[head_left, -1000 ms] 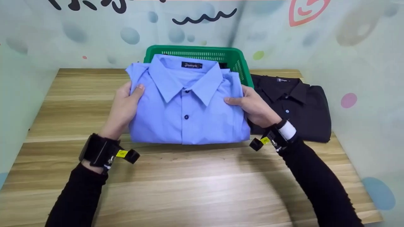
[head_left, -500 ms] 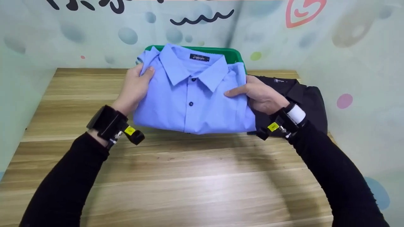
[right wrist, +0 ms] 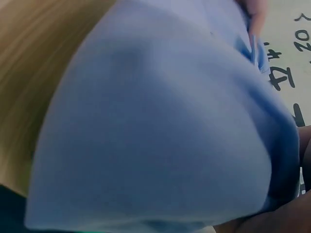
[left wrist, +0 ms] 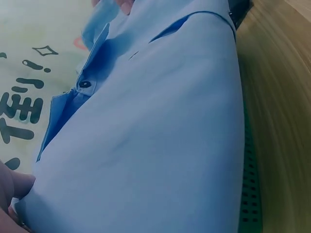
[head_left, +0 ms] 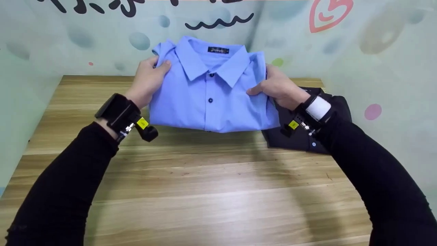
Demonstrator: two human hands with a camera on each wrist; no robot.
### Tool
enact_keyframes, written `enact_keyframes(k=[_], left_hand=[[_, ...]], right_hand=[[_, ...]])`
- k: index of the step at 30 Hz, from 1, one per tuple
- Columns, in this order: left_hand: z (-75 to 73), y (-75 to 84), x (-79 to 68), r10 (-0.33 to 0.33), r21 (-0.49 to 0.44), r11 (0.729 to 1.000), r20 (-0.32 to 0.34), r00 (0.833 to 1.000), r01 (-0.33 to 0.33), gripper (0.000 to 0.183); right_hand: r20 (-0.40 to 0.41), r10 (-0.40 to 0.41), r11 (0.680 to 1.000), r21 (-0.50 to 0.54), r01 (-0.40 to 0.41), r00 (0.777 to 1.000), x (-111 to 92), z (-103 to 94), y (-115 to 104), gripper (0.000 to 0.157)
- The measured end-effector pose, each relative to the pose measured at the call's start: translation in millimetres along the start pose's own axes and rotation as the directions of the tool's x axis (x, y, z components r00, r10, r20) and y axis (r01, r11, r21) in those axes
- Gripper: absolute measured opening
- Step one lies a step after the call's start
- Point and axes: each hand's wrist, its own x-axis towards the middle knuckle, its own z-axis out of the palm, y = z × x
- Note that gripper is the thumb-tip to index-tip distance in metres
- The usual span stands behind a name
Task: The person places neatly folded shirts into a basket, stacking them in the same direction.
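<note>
1. Left hand (head_left: pixel 148 80) grips the blue shirt (head_left: pixel 184 107) at its left edge, thumb on the front.
2. Right hand (head_left: pixel 278 85) grips the opposite edge likewise.
3. The blue shirt is held folded above the counter (head_left: pixel 205 191).
4. Black shirt (head_left: pixel 288 140) lies right, partly hidden.
5. Basket (left wrist: pixel 250 194) peeks out below.

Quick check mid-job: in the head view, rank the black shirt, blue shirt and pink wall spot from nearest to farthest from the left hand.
1. Blue shirt: gripped at its left side by the left hand.
2. Black shirt: on the table, to the right.
3. Pink spot: farther right, beyond the black shirt.
</note>
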Motion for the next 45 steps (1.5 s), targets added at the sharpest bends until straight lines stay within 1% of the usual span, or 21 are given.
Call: enact_keyframes(k=[3, 7, 8, 11, 14, 15, 17, 19, 22, 24, 25, 27, 29, 31, 34, 38, 41, 45], left_hand=[[-0.9, 6.4, 7.2, -0.029, -0.015, 0.999, 0.003, 1.000, 0.029, 0.034], [-1.1, 15.3, 18.9, -0.044, 0.005, 0.999, -0.011, 0.999, 0.044, 0.042], [-0.9, 17.4, 22.5, -0.052, 0.028, 0.998, -0.019, 0.998, 0.053, 0.042], [-0.8, 21.9, 33.5, -0.087, 0.110, 0.990, -0.040, 0.995, 0.091, 0.032], [-0.9, 24.0, 44.6, -0.125, 0.206, 0.970, -0.045, 0.991, 0.132, 0.023], [-0.9, 23.8, 47.5, -0.128, 0.231, 0.964, -0.042, 0.991, 0.135, 0.022], [-0.3, 23.3, 52.6, -0.128, 0.275, 0.952, -0.032, 0.991, 0.132, 0.027], [0.5, 22.2, 56.8, -0.122, 0.329, 0.937, -0.012, 0.992, 0.119, 0.035], [3.1, 21.3, 60.8, -0.125, 0.380, 0.920, 0.044, 0.991, 0.099, 0.044], [4.3, 20.9, 62.7, -0.131, 0.431, 0.898, 0.081, 0.988, 0.083, 0.047], [5.1, 20.7, 63.6, -0.131, 0.452, 0.889, 0.096, 0.987, 0.074, 0.048], [5.4, 19.7, 65.9, -0.138, 0.488, 0.870, 0.116, 0.984, 0.065, 0.050], [5.1, 18.2, 68.5, -0.135, 0.539, 0.841, 0.124, 0.983, 0.048, 0.051], [5.0, 17.1, 71.0, -0.132, 0.565, 0.825, 0.135, 0.982, 0.033, 0.051], [4.6, 16.6, 73.3, -0.134, 0.590, 0.807, 0.150, 0.980, 0.020, 0.049], [3.9, 17.5, 74.7, -0.149, 0.603, 0.797, 0.152, 0.977, 0.028, 0.050], [4.1, 18.3, 76.5, -0.153, 0.617, 0.787, 0.146, 0.977, 0.031, 0.049], [5.4, 19.0, 79.5, -0.122, 0.655, 0.756, 0.139, 0.983, 0.001, 0.050]], right_hand=[[-0.045, -0.017, 0.996, -0.090, 0.013, 0.999, 6, -3.1, -6, 0.074], [-0.080, -0.026, 0.993, -0.120, 0.016, 0.996, 17, -4.9, -12, 0.072], [-0.093, -0.028, 0.991, -0.136, 0.016, 0.995, 20, -4.7, -13, 0.073], [-0.127, -0.062, 0.981, -0.191, 0.037, 0.990, 28, -3.1, -14, 0.073], [-0.156, -0.083, 0.965, -0.258, 0.041, 0.984, 35, -1.2, -13, 0.076], [-0.157, -0.087, 0.961, -0.273, 0.041, 0.984, 37, -0.8, -13, 0.076], [-0.163, -0.088, 0.949, -0.312, 0.033, 0.983, 41, -0.3, -12, 0.076], [-0.169, -0.102, 0.930, -0.367, 0.034, 0.980, 45, -0.5, -11, 0.075], [-0.178, -0.129, 0.898, -0.437, 0.039, 0.975, 50, -2.3, -9, 0.073], [-0.181, -0.147, 0.876, -0.480, 0.043, 0.973, 52, -3.6, -8, 0.071], [-0.177, -0.149, 0.870, -0.490, 0.044, 0.973, 53, -4.0, -7, 0.069], [-0.161, -0.157, 0.869, -0.492, 0.059, 0.974, 56, -4.3, -5, 0.065], [-0.136, -0.159, 0.867, -0.493, 0.073, 0.978, 58, -4.1, -3, 0.061], [-0.110, -0.150, 0.871, -0.485, 0.079, 0.983, 59, -3.6, -2, 0.060], [-0.087, -0.141, 0.854, -0.514, 0.076, 0.986, 60, -2.5, -1, 0.059], [-0.071, -0.145, 0.830, -0.551, 0.083, 0.987, 62, -0.4, -2, 0.063], [-0.059, -0.143, 0.827, -0.556, 0.086, 0.988, 64, 1.2, -3, 0.065], [-0.049, -0.134, 0.821, -0.564, 0.083, 0.990, 68, 1.5, -3, 0.063]])
